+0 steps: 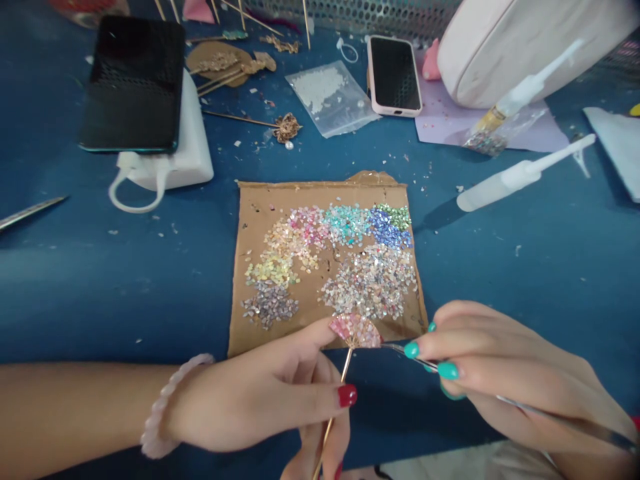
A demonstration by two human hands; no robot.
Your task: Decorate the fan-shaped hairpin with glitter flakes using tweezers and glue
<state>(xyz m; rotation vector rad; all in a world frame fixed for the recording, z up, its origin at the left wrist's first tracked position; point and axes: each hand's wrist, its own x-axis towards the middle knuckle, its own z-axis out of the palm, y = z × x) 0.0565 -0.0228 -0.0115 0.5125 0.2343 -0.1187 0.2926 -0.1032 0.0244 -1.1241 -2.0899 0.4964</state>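
Observation:
My left hand [270,400] is closed around the thin gold stem of a fan-topped hairpin [356,331]. Pink and pale shell chips cover its small fan head. In my right hand [500,373] is a pair of metal tweezers [420,361], pinched between the fingers. Their tips meet the right edge of the fan; whether they grip a chip is too small to tell. Just beyond the hands lies a piece of brown cardboard [310,320] with piles of coloured chips: silvery-white chips [375,283], blue chips [389,228], turquoise chips [347,223] and grey chips [270,305], among others.
A white glue bottle [505,183] stands right of the cardboard. Farther back are a pink-edged phone [395,75], a clear bag of white bits [330,97] and a gold hairpin [285,128]. On the left, a dark phone [135,83] rests on a white power bank [195,147].

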